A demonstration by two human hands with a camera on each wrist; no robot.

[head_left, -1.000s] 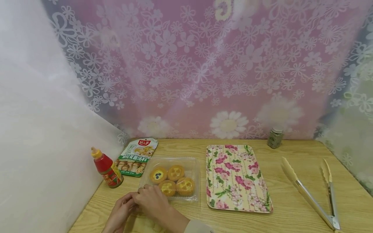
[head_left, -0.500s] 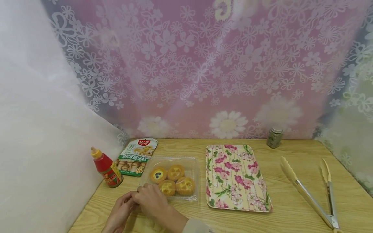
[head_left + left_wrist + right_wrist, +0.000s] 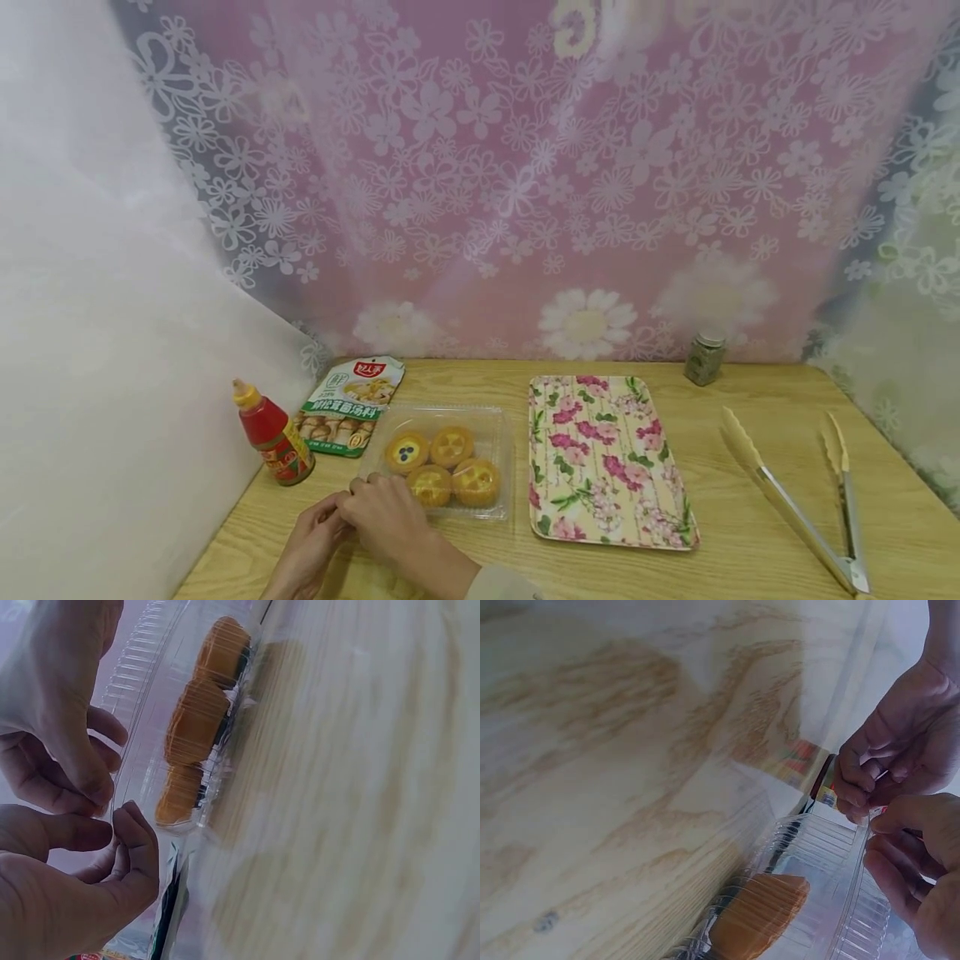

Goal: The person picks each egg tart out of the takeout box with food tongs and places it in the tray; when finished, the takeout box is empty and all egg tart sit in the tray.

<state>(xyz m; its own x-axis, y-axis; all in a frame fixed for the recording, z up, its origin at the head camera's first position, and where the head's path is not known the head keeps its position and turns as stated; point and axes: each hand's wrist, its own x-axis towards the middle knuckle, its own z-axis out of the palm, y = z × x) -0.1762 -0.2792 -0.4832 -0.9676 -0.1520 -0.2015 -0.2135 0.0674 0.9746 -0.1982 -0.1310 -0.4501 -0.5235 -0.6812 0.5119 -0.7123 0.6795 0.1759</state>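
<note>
A clear plastic clamshell box (image 3: 487, 427) with a ribbed lid lies on the wooden table and holds several golden tarts (image 3: 476, 482), one marked with blue dots. My left hand (image 3: 307, 537) and right hand (image 3: 386, 518) meet at its near-left corner. In the left wrist view, the left fingers (image 3: 135, 847) pinch the box's rim from below, and the right hand (image 3: 56, 712) pinches beside them. The right wrist view shows both sets of fingertips together on the edge of the lid (image 3: 847, 900). The exact grip at the rim is partly hidden by the fingers.
Left of the box stands a red squeeze bottle (image 3: 277, 442) with a yellow cap, near a green and white food packet (image 3: 348, 406). A floral tray (image 3: 607, 467) lies to the right. Farther right are spread tongs (image 3: 795, 513), with a small spice jar (image 3: 705, 360) behind.
</note>
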